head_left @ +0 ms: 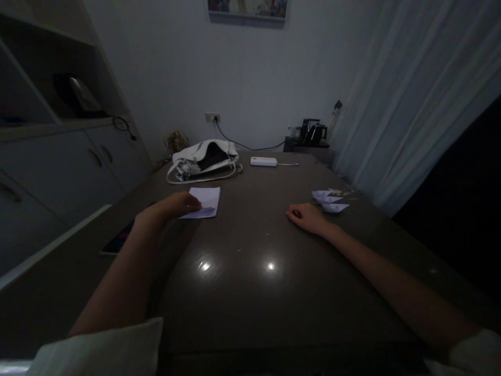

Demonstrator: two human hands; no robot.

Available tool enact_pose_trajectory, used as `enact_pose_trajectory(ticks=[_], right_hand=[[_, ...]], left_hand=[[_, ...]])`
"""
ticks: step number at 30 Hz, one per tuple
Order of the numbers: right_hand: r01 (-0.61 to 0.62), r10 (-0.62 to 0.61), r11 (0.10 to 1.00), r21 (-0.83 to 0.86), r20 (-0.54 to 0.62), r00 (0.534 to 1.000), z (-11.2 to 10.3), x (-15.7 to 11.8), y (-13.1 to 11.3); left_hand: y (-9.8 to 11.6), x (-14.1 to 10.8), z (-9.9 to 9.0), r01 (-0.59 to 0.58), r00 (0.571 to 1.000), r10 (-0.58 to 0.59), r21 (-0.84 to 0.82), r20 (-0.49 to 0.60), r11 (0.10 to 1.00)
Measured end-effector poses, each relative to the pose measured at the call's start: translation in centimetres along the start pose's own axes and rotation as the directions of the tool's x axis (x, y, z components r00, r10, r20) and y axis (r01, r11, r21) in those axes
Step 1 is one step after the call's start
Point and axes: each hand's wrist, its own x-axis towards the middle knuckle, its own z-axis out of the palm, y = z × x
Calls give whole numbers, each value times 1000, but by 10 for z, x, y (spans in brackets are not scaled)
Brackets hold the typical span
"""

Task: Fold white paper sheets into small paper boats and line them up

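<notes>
On the left of the table lies a small stack of white paper (pixel 209 197). My left hand (pixel 178 204) reaches over its near left part, with the fingers closed on the edge of the top sheet of paper (pixel 201 212), which looks slightly lifted. To the right, my right hand (pixel 307 216) rests on the tabletop with its fingers curled in and nothing seen in them. Just beyond it sit several folded paper pieces (pixel 332 207) with pointed ends, like small paper boats. A dark tablet or phone (pixel 117 243) lies partly hidden behind my left forearm.
A white handbag (pixel 205 159) stands open at the back left of the brown table (pixel 250 303). Near it lies a white power bank (pixel 263 162) with a short cable. Small scraps (pixel 340 192) lie by the right edge. A white curtain (pixel 376 115) hangs at the right.
</notes>
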Motion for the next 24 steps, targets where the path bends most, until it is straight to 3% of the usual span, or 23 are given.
enact_pose_trajectory(ticks=[6, 12, 24], right_hand=[[-7, 7, 1000, 13, -9, 1000, 0, -1, -1], [-9, 9, 1000, 8, -5, 1000, 0, -1, -1], [-12, 12, 1000, 3, -12, 1000, 0, -1, -1]], left_hand=[[10, -2, -2, -14, 1000, 15, 56, -25, 998], [3, 3, 0, -43, 998, 44, 36, -48, 998], [-5, 2, -1, -134, 990, 135, -15, 38, 991]])
